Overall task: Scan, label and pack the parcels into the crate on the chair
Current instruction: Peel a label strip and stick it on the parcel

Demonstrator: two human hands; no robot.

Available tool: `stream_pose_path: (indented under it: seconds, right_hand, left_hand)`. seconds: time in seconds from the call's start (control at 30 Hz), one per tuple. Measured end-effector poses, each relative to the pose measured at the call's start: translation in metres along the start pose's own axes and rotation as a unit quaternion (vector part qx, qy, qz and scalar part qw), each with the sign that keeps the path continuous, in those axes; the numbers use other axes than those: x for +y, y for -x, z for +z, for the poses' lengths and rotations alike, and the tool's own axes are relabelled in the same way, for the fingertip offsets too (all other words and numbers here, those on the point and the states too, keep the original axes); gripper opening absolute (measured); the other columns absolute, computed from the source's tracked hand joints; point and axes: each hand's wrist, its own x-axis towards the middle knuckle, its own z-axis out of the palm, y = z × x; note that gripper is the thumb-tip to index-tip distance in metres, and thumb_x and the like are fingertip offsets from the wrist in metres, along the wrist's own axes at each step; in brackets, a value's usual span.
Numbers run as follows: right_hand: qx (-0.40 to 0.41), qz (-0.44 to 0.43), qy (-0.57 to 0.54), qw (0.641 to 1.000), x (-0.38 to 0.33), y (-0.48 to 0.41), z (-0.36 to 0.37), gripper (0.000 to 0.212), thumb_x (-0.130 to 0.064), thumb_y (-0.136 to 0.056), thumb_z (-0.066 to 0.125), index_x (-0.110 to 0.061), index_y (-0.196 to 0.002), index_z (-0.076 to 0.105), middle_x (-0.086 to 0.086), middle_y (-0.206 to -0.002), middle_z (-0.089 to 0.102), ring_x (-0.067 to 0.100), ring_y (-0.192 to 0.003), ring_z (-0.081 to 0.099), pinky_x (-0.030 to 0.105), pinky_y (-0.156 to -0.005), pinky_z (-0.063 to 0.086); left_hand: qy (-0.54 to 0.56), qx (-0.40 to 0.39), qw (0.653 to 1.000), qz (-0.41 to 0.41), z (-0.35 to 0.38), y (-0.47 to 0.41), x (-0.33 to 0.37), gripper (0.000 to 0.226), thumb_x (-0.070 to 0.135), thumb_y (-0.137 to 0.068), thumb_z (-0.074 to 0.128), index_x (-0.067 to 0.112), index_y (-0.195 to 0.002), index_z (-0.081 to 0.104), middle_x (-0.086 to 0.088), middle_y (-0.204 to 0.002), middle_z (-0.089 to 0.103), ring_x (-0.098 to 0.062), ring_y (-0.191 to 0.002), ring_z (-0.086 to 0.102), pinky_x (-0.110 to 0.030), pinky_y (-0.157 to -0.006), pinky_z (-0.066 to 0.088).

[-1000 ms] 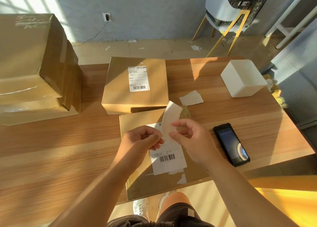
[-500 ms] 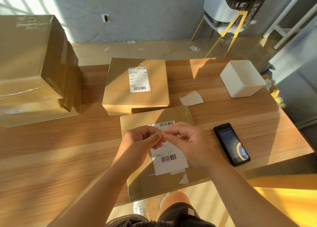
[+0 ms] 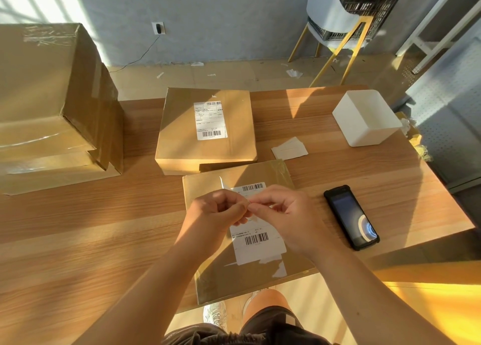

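A flat cardboard parcel (image 3: 208, 271) lies at the table's near edge with a white barcode label (image 3: 257, 243) stuck on its top. My left hand (image 3: 216, 214) and my right hand (image 3: 283, 214) meet just above that label, fingertips pinched together on a small piece of white paper (image 3: 249, 202); most of it is hidden by the fingers. A second labelled parcel (image 3: 182, 146) lies just behind. The black crate (image 3: 364, 8) stands on a white chair (image 3: 328, 13) with yellow legs beyond the table, a box visible inside it.
A black handheld scanner (image 3: 351, 217) lies screen-up right of my hands. A white open bin (image 3: 364, 118) sits at the table's far right, white paper scraps (image 3: 289, 149) near it. A big taped cardboard box (image 3: 52, 97) fills the left side.
A second ago my right hand held a white paper strip upright above the parcel. The strip has been folded down and both hands have closed together on it.
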Motion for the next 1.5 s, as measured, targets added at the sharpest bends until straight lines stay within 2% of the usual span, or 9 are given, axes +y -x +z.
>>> stream_pose_path:
  seconds: [0.27, 0.43, 0.57, 0.7, 0.9, 1.03, 1.2, 1.4, 1.5]
  right_hand:
    - [0.042, 0.050, -0.082, 0.995, 0.011, 0.000, -0.003, 0.012, -0.022, -0.091, 0.062, -0.023, -0.085, 0.072, -0.005, -0.078, 0.071, 0.002, -0.071, 0.062, 0.016, -0.063, 0.048]
    - [0.119, 0.116, -0.136, 0.977, 0.025, -0.002, -0.014, 0.022, -0.023, -0.094, 0.058, -0.028, -0.077, 0.071, -0.002, -0.079, 0.072, 0.007, -0.070, 0.064, 0.024, -0.061, 0.046]
    - [0.192, 0.155, -0.085, 0.965, 0.042, -0.002, -0.034, 0.020, -0.024, -0.095, 0.056, -0.025, -0.080, 0.069, -0.008, -0.076, 0.071, 0.011, -0.075, 0.065, 0.024, -0.058, 0.046]
    - [0.257, 0.182, -0.014, 0.949, 0.063, -0.002, -0.059, 0.013, -0.025, -0.097, 0.053, -0.022, -0.091, 0.063, 0.002, -0.095, 0.067, 0.020, -0.087, 0.063, 0.026, -0.061, 0.048]
    - [0.407, 0.192, 0.050, 0.892, 0.081, 0.003, -0.095, 0.013, -0.022, -0.099, 0.046, -0.017, -0.095, 0.057, -0.002, -0.090, 0.057, 0.018, -0.083, 0.054, 0.026, -0.058, 0.039]
    - [0.375, 0.187, 0.072, 0.905, 0.087, 0.006, -0.122, 0.014, -0.025, -0.098, 0.049, -0.024, -0.087, 0.058, -0.004, -0.084, 0.060, 0.020, -0.083, 0.057, 0.034, -0.068, 0.045]
    - [0.268, 0.188, 0.092, 0.940, 0.091, 0.004, -0.161, 0.014, -0.025, -0.094, 0.057, -0.032, -0.083, 0.062, -0.011, -0.082, 0.066, 0.008, -0.078, 0.062, 0.027, -0.069, 0.051]
    - [0.202, 0.203, 0.163, 0.944, 0.104, -0.003, -0.232, 0.012, -0.025, -0.092, 0.060, -0.036, -0.095, 0.063, -0.023, -0.086, 0.058, -0.008, -0.078, 0.054, 0.007, -0.051, 0.039]
    - [0.219, 0.190, 0.180, 0.940, 0.113, -0.010, -0.275, 0.015, -0.021, -0.093, 0.060, -0.034, -0.099, 0.065, -0.026, -0.086, 0.057, -0.010, -0.079, 0.054, 0.004, -0.051, 0.039]
  left_hand:
    - [-0.044, 0.000, 0.999, -0.012, -0.001, 0.002, 0.000, 0.020, 0.002, -0.084, 0.062, 0.015, -0.070, 0.068, -0.005, -0.071, 0.070, -0.012, -0.065, 0.061, -0.021, -0.064, 0.051]
    - [-0.041, 0.044, 0.997, -0.041, -0.001, 0.002, 0.000, 0.025, 0.000, -0.083, 0.056, 0.016, -0.066, 0.065, -0.001, -0.067, 0.067, -0.008, -0.061, 0.057, -0.018, -0.060, 0.048]
    - [-0.041, 0.083, 0.993, -0.069, -0.002, -0.002, -0.002, 0.021, 0.002, -0.082, 0.055, 0.013, -0.066, 0.063, -0.004, -0.066, 0.067, -0.012, -0.063, 0.057, -0.026, -0.065, 0.047]
    - [-0.045, 0.104, 0.990, -0.090, 0.001, -0.009, -0.006, 0.017, 0.003, -0.081, 0.056, 0.011, -0.067, 0.063, -0.003, -0.064, 0.065, -0.014, -0.064, 0.056, -0.031, -0.070, 0.048]
    - [-0.093, 0.138, 0.980, -0.112, 0.019, -0.028, -0.015, 0.017, 0.003, -0.080, 0.059, 0.012, -0.066, 0.058, -0.003, -0.069, 0.069, -0.021, -0.072, 0.063, -0.035, -0.073, 0.053]
    - [-0.184, 0.152, 0.965, -0.109, 0.043, -0.043, -0.017, 0.013, 0.010, -0.076, 0.066, 0.011, -0.066, 0.057, -0.001, -0.066, 0.068, -0.019, -0.069, 0.065, -0.027, -0.063, 0.053]
    - [-0.300, 0.136, 0.940, -0.090, 0.081, -0.076, -0.014, 0.012, 0.018, -0.073, 0.068, 0.013, -0.068, 0.058, -0.011, -0.067, 0.063, -0.014, -0.053, 0.053, -0.010, -0.036, 0.035]
    - [-0.320, 0.073, 0.941, -0.082, 0.142, -0.132, -0.004, 0.012, 0.019, -0.073, 0.068, 0.025, -0.074, 0.058, 0.001, -0.072, 0.064, -0.016, -0.067, 0.062, -0.026, -0.057, 0.050]
    - [-0.343, 0.049, 0.937, -0.038, 0.178, -0.166, 0.003, 0.011, 0.022, -0.079, 0.063, 0.028, -0.069, 0.062, 0.007, -0.071, 0.063, -0.009, -0.070, 0.061, -0.023, -0.059, 0.049]
